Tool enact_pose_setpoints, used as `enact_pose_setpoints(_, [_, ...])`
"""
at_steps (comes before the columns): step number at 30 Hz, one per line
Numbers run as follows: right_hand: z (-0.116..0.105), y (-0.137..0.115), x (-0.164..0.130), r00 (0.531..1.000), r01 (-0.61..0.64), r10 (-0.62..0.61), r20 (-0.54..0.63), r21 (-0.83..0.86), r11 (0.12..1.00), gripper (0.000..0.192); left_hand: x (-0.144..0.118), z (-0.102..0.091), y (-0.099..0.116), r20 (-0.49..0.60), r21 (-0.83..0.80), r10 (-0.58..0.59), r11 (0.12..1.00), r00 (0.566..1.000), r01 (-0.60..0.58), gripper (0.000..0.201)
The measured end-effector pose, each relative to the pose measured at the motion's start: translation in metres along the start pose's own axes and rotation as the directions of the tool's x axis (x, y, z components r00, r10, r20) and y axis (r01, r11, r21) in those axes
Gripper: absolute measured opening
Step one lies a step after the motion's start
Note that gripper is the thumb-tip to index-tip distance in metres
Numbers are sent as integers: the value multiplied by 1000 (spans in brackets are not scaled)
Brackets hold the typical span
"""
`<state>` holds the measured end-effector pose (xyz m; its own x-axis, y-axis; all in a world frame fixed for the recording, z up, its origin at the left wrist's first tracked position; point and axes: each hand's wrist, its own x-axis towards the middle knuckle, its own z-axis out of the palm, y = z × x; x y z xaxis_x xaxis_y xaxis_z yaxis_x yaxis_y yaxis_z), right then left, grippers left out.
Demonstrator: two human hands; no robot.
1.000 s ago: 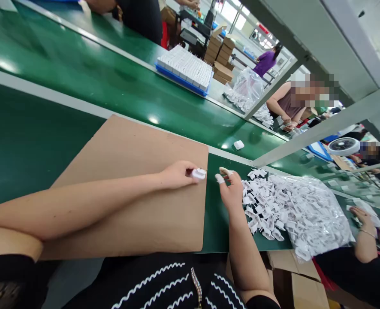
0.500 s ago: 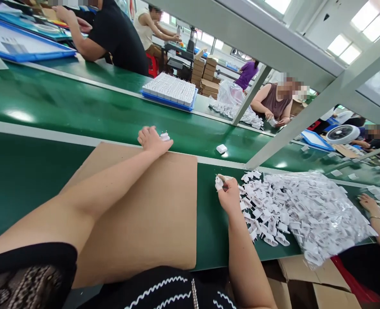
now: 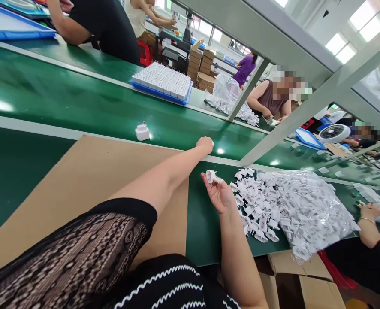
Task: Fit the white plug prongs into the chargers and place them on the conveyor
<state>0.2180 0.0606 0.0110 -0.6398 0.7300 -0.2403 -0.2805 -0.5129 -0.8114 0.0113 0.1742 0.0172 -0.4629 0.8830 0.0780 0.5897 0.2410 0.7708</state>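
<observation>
My left hand [image 3: 205, 146] reaches across to the green belt, fingers closed on a small white charger housing [image 3: 212, 143], of which only an edge shows. My right hand [image 3: 221, 195] is turned palm up over the table's green top, holding a white plug part [image 3: 210, 176] at its fingers. Something white also covers a fingertip there; I cannot make out what. A white plug charger [image 3: 142, 131] stands on the belt to the left, pins up. Loose white plug parts [image 3: 257, 201] lie in a heap right of my right hand.
A clear bag [image 3: 312, 210] full of white parts lies beyond the heap. Brown cardboard [image 3: 113, 171] lies under my left arm. Across the belt sits a blue tray [image 3: 164, 92] of chargers. A slanted metal post [image 3: 283, 98] rises at right. Co-workers sit around.
My left hand has moved right along the belt, leaving a charger standing, and has closed on the housing that lay there. My right hand has turned palm up with its plug part.
</observation>
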Motion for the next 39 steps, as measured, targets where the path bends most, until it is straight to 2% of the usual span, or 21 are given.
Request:
enact_pose_setpoints(2, [2, 1, -2, 1000, -2, 2, -7, 9, 1000, 26, -10, -8, -4, -18, -27, -16, 1000, 1000, 15, 47])
enact_pose_setpoints(5, [5, 2, -5, 999, 30, -31, -17, -57, 998, 34, -39, -31, -19, -64, -80, -14, 997, 998, 9, 55])
enact_pose_setpoints(8, [9, 5, -8, 992, 116, -124, -29, -183, 976, 41, -91, -57, -42, -69, -174, -9, 985, 998, -3, 47])
enact_pose_setpoints(10, [13, 10, -10, 972, 209, -231, -40, -303, 930, 43, -137, -70, -59, -27, -362, 3, 932, 1000, -13, 43])
enact_pose_setpoints(13, [22, 18, -18, 918, 353, -395, 34, -525, 774, 39, -208, -79, -74, 23, -604, 35, 797, 999, -14, 44])
enact_pose_setpoints(15, [28, 22, -25, 873, 442, -467, 141, -632, 636, 34, -244, -79, -77, 32, -620, 28, 784, 999, -2, 42])
enact_pose_setpoints(17, [34, 25, -32, 818, 530, -510, 266, -693, 488, 30, -266, -78, -78, 27, -590, 14, 807, 1000, 5, 39])
enact_pose_setpoints(21, [46, 31, -41, 717, 658, -478, 507, -719, 226, 23, -273, -80, -84, 14, -548, 52, 836, 999, -36, 47])
enact_pose_setpoints(25, [56, 37, -43, 635, 727, -464, 618, -680, 89, 27, -267, -84, -92, 20, -499, 149, 858, 989, -119, 26])
enact_pose_setpoints(27, [59, 39, -42, 607, 742, -438, 663, -671, 12, 31, -266, -85, -93, 27, -492, 161, 861, 987, -127, 21])
enact_pose_setpoints(29, [62, 38, -40, 610, 741, -368, 702, -670, -50, 35, -266, -85, -93, 26, -498, 158, 858, 987, -125, 17])
enact_pose_setpoints(32, [63, 36, -35, 631, 733, -288, 721, -675, -83, 32, -266, -84, -93, 16, -505, 156, 854, 988, -127, 14])
enact_pose_setpoints(36, [63, 35, -28, 602, 744, -325, 729, -661, -104, 26, -265, -83, -94, 21, -501, 136, 859, 991, -107, 16])
enact_pose_setpoints(39, [62, 36, -27, 602, 726, -347, 719, -674, -135, 27, -264, -83, -95, 31, -502, 134, 859, 991, -100, 16])
